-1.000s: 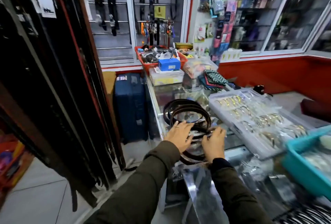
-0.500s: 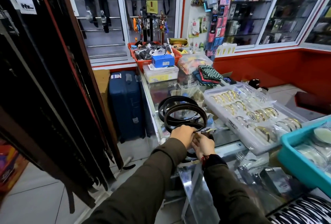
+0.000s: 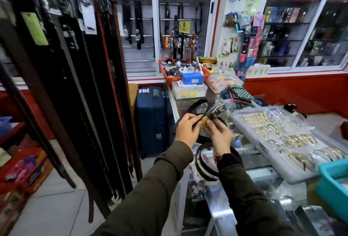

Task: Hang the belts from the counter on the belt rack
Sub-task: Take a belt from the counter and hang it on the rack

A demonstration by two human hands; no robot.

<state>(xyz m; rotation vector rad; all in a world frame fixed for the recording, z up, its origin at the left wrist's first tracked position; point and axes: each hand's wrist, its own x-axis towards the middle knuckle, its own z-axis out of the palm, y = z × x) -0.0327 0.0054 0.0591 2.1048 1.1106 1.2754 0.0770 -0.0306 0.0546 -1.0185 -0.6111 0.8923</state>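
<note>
Both hands hold the buckle end of a dark belt (image 3: 214,112) raised above the glass counter (image 3: 222,215). My left hand (image 3: 186,130) pinches the strap just behind the buckle; my right hand (image 3: 219,135) grips it from the right with a yellow tag between the fingers. The belt's coiled remainder (image 3: 205,166) droops below my right wrist. Another coiled dark belt (image 3: 195,103) lies flat on the counter behind my hands. The belt rack (image 3: 75,77) stands at left, packed with several hanging black and brown belts.
A clear tray of gold bangles (image 3: 282,141) lies to the right of my hands, a teal bin (image 3: 333,185) at the far right. A blue suitcase (image 3: 150,119) stands between rack and counter. A red basket (image 3: 206,74) and boxes crowd the counter's far end.
Both hands have lifted the belt's buckle end up off the counter, and its coil now hangs below them. The camera has tilted up and toward the rack at left.
</note>
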